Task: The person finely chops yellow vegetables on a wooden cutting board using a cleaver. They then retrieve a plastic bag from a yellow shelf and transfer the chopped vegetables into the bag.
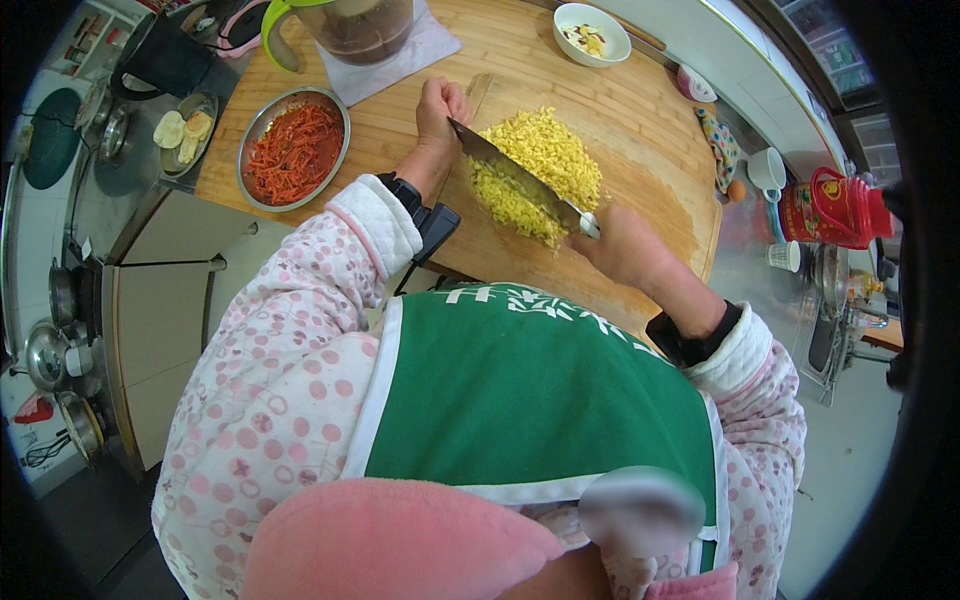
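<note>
My right hand (619,244) is closed around the pale handle of a kitchen cleaver (517,174). At the blade's far tip, my left hand (444,112) is bunched against the metal; whether it pinches the blade or only presses it cannot be told. The blade lies across a heap of finely chopped yellow food (547,150), looking like egg, with more of it on the near side. Beneath is a wooden cutting board (652,180), which rests on a larger wooden surface.
To the left stands a metal bowl of shredded carrot (294,150); behind it, a green-handled pitcher (360,30) on a cloth. A white bowl (592,34) is at the back. Along the right are a cut onion (695,84), an egg (736,190), a white mug (766,169) and a red thermos (825,210).
</note>
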The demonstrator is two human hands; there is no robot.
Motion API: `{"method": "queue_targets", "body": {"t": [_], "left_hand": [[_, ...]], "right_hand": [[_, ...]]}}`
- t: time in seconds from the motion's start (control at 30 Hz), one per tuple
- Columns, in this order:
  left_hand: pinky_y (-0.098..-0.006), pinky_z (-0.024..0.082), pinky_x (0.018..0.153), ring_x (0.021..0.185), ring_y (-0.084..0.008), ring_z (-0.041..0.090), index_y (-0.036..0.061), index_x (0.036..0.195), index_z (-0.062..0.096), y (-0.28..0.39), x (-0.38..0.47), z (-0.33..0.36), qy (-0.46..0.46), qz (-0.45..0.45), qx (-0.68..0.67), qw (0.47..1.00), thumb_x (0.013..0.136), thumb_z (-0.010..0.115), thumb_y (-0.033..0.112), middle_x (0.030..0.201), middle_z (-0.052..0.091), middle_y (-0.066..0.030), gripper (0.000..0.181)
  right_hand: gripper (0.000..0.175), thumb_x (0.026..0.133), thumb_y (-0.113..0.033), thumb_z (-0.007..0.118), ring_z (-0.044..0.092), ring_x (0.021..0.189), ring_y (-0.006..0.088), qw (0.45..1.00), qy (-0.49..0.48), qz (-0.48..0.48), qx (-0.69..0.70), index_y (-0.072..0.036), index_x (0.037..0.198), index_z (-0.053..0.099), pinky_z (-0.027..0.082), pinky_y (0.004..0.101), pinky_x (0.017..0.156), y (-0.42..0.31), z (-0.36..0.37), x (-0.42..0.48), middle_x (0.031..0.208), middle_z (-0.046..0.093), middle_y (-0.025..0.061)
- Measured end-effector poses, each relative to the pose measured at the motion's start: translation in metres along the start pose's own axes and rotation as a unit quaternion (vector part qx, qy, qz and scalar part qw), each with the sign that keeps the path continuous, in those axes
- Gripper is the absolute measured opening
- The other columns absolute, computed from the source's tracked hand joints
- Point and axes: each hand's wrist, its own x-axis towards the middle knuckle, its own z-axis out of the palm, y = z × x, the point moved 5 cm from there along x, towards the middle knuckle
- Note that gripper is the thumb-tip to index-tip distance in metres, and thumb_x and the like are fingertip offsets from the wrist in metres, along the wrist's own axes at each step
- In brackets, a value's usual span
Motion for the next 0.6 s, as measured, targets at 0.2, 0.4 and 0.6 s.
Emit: {"method": "queue_targets", "body": {"t": [0.2, 0.4, 0.6], "left_hand": [[-0.0298, 0.017, 0.035, 0.035, -0.0139, 0.022, 0.0155, 0.049, 0.028, -0.007, -0.003, 0.008, 0.013, 0.028, 0.057, 0.998, 0.089, 0.035, 0.035, 0.041, 0.024, 0.0002, 0.045], [-0.0291, 0.016, 0.036, 0.036, -0.0133, 0.021, 0.0156, 0.049, 0.027, 0.013, -0.003, 0.019, 0.010, 0.054, 0.061, 0.997, 0.089, 0.035, 0.034, 0.041, 0.023, 0.0009, 0.045], [-0.0294, 0.016, 0.036, 0.035, -0.0140, 0.020, 0.0156, 0.048, 0.026, 0.016, -0.003, 0.018, -0.005, 0.015, 0.023, 1.000, 0.088, 0.036, 0.033, 0.041, 0.021, 0.0004, 0.045]], "right_hand": [[0.034, 0.080, -0.032, 0.066, 0.061, 0.068, 0.0400, 0.992, 0.100, 0.017, 0.079, 0.002, 0.077, 0.064, 0.047, 0.0455, 0.061, 0.017, 0.032, 0.004, 0.070, 0.060, 0.0263], [0.033, 0.079, -0.030, 0.067, 0.060, 0.060, 0.0365, 0.992, 0.100, -0.026, 0.073, 0.002, 0.076, 0.063, 0.045, 0.0428, 0.056, 0.022, 0.027, 0.004, 0.064, 0.059, 0.0235], [0.037, 0.080, -0.035, 0.064, 0.062, 0.073, 0.0403, 0.996, 0.019, -0.020, 0.082, 0.002, 0.079, 0.064, 0.049, 0.0456, 0.066, -0.002, 0.008, -0.014, 0.077, 0.062, 0.0257]]}}
